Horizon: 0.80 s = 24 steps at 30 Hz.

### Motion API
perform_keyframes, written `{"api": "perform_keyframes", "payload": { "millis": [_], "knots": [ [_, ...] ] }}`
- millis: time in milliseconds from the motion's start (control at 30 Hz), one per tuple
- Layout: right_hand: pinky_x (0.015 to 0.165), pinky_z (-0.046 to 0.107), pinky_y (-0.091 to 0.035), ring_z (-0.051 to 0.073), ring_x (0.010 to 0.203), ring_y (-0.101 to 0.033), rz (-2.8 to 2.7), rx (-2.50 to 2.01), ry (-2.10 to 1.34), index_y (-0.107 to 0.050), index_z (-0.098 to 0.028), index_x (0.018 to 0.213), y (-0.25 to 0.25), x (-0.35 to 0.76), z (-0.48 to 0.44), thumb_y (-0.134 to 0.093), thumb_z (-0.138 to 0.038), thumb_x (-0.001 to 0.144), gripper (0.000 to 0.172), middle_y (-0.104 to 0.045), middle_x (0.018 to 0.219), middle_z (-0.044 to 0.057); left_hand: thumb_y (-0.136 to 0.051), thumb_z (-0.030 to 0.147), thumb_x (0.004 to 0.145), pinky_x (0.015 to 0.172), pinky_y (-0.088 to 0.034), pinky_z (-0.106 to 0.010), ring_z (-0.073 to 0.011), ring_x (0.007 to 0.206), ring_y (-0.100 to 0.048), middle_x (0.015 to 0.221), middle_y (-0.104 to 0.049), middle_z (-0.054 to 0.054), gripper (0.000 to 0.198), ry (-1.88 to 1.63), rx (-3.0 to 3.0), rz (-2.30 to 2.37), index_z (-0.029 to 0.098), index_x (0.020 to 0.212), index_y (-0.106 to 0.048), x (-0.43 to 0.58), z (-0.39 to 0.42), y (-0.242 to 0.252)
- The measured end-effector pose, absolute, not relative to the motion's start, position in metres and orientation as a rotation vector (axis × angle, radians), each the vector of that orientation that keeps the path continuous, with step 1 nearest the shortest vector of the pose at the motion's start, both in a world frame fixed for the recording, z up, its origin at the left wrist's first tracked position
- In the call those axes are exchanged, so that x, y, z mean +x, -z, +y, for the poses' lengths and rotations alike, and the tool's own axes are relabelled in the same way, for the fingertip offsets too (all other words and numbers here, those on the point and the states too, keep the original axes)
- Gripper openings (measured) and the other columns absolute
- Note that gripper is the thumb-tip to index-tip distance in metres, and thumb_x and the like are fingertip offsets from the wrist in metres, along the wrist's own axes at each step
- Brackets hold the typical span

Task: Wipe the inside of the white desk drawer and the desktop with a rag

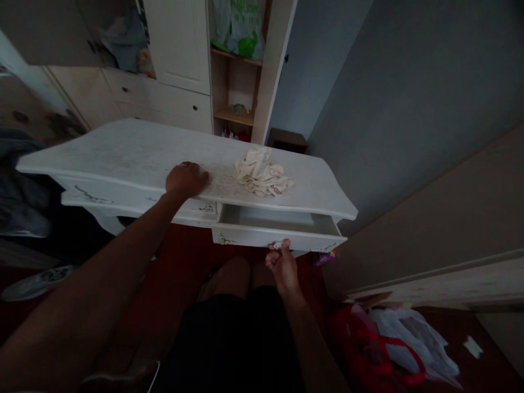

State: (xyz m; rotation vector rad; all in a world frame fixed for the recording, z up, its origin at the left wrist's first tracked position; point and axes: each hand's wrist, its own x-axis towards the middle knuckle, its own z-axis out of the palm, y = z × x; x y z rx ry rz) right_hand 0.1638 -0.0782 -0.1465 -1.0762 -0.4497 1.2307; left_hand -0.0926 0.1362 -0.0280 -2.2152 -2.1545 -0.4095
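A white dressing table (164, 147) with a curved front edge stands before me. Its right drawer (245, 238) is pulled out, and the part of its inside that shows is bare. My right hand (282, 262) has its fingers closed on the knob at the middle of the drawer front. On the tabletop, near the front edge, rests my left hand (187, 179), palm down and holding nothing. A crumpled cream cloth (264, 173) with brown lettering lies on the table to the right of my left hand.
Behind the table stand a white cabinet (180, 49) and open shelves (235, 113) with plastic bags. A grey wall rises at the right. On the floor are a red bag (356, 338), a white plastic bag (413, 333) and, at the left, a shoe (36, 283).
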Motion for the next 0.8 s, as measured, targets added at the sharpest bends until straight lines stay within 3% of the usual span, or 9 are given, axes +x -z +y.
{"api": "perform_keyframes", "payload": {
  "millis": [567, 800],
  "knots": [
    [0.046, 0.022, -0.042, 0.01, 0.045, -0.053, -0.396, -1.135, -1.255, -0.066, -0.018, 0.073, 0.145, 0.176, 0.012, -0.056, -0.077, 0.082, 0.06, -0.065, 0.053, 0.0, -0.029, 0.048, 0.092, 0.104, -0.043, -0.043, -0.033, 0.121, -0.057, 0.137, -0.059, -0.02, 0.06, 0.412, -2.218, -2.106, 0.009, 0.126, -0.061, -0.094, 0.138, 0.03],
    [0.046, 0.022, -0.04, 0.01, 0.043, -0.051, -0.424, -1.136, -1.258, -0.064, -0.019, 0.075, 0.146, 0.177, 0.02, -0.054, -0.079, 0.081, 0.061, -0.065, 0.054, -0.001, -0.027, 0.049, 0.093, 0.102, -0.044, -0.044, -0.0354, 0.121, -0.057, 0.136, -0.059, -0.021, 0.062, 0.391, -2.211, -2.085, 0.008, 0.124, -0.062, -0.093, 0.135, 0.029]
  ]
}}
